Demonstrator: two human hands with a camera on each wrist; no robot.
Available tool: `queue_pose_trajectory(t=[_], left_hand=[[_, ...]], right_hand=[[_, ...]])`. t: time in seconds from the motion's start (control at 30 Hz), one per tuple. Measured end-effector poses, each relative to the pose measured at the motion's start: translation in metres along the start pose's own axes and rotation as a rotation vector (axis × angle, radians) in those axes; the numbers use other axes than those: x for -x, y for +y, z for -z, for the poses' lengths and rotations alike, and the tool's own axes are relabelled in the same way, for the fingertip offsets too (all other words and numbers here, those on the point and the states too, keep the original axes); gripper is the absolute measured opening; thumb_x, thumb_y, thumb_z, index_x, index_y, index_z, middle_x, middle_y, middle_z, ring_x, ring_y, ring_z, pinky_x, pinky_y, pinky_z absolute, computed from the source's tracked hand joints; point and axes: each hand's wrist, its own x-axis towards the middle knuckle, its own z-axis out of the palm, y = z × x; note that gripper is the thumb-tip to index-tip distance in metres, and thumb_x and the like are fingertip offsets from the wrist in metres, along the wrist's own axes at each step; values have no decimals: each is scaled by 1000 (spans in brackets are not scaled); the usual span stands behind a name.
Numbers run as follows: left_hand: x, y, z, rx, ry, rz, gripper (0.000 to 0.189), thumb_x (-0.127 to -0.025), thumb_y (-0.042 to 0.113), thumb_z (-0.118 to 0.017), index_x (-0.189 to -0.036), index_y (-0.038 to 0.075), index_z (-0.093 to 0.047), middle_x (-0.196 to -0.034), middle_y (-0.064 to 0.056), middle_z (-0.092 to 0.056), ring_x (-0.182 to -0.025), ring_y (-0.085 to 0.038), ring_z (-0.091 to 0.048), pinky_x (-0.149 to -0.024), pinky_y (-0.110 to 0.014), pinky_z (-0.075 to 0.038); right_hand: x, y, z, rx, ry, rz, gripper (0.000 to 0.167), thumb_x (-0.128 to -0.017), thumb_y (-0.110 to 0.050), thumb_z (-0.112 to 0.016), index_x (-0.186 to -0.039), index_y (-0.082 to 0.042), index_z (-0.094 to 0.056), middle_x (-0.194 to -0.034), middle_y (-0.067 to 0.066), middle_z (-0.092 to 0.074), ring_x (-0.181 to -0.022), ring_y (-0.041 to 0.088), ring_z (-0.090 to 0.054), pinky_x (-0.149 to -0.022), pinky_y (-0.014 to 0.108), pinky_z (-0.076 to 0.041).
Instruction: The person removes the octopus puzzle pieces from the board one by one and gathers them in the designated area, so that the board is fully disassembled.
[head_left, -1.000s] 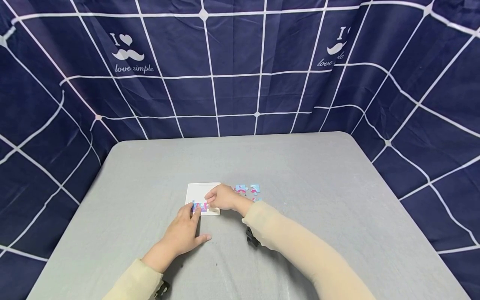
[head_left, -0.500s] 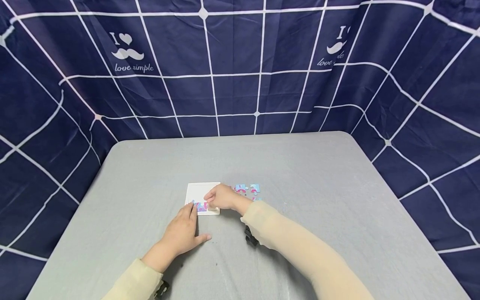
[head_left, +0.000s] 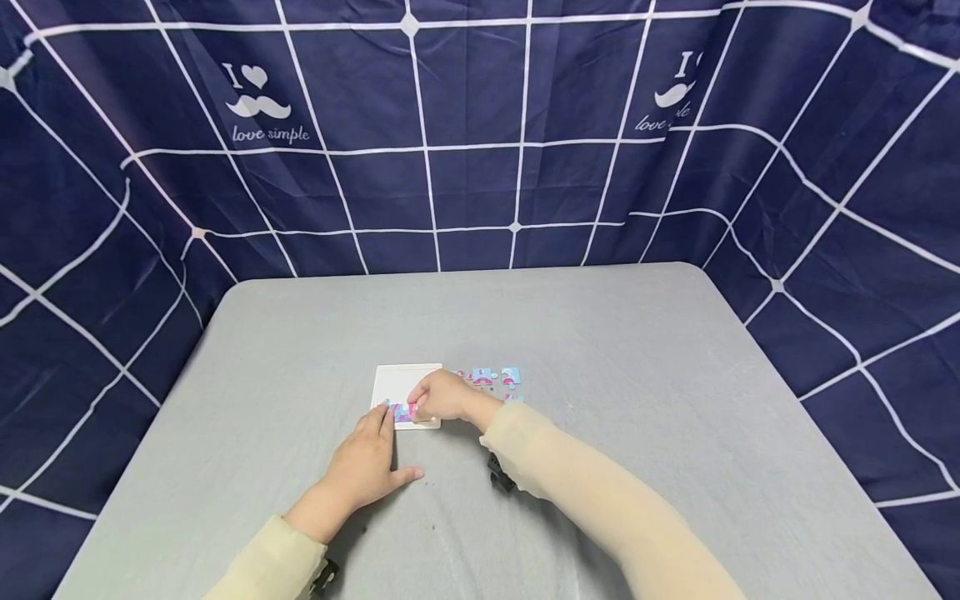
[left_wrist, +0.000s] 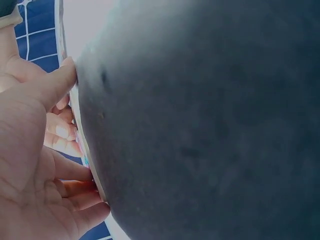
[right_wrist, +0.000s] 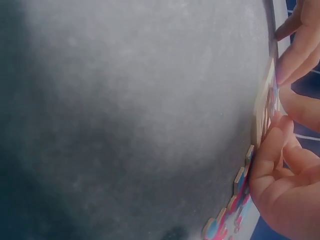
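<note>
A white square puzzle tray (head_left: 397, 382) lies on the table, with pink, purple and blue jigsaw pieces (head_left: 401, 412) along its near edge. My left hand (head_left: 362, 463) rests at the tray's near left corner, fingertips on the pieces and thumb spread out over the table. At the near right part of the tray, my right hand (head_left: 446, 394) pinches a jigsaw piece (head_left: 413, 410) between thumb and curled fingers, which hide most of it. In the right wrist view, the right hand (right_wrist: 292, 182) works low at the tray's wooden edge (right_wrist: 262, 107), close to the left fingers.
Several loose jigsaw pieces (head_left: 482, 376) in blue and pink lie right of the tray, partly behind the right hand and wrist. The grey table (head_left: 600, 350) ends at a dark blue curtain (head_left: 472, 108) with white lines.
The right fingers have lowered and shifted slightly over the tray's near right part, with a pink patch now showing beside the fingertips. The left fingers have drawn slightly together at the corner.
</note>
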Motion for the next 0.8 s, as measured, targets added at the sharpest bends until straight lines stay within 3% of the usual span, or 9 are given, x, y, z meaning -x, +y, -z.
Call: queue_pose_trajectory(t=[0.23,0.43,0.8], left_hand=[[0,-3,-2,14,8,1,99,-71,50,-78,-133,-17,-40,-136,-31,-40,-125,-42,-42,-97,-48,-41],[1,-4,-2,38,7,7,98,-70,49,-79,-134,-15,-40,-137,-29,-40,-125,-41,-41,-96,-48,-42],[1,-4,-1,66,23,31,99,-68,48,-81,-133,-15,-41,-136,-28,-42,-124,-40,-43,-94,-48,-43]], right_hand=[[3,1,0,12,28,17,21,-75,-6,-79,-96,-6,-73,-78,-4,-64,-73,8,-55,-68,22,-46],[5,0,1,-36,38,34,18,-76,-1,-75,-93,-3,-74,-77,1,-68,-67,7,-58,-63,20,-46],[0,1,-3,-81,49,0,15,-76,-3,-75,-90,-7,-73,-78,0,-71,-69,8,-63,-65,22,-48]])
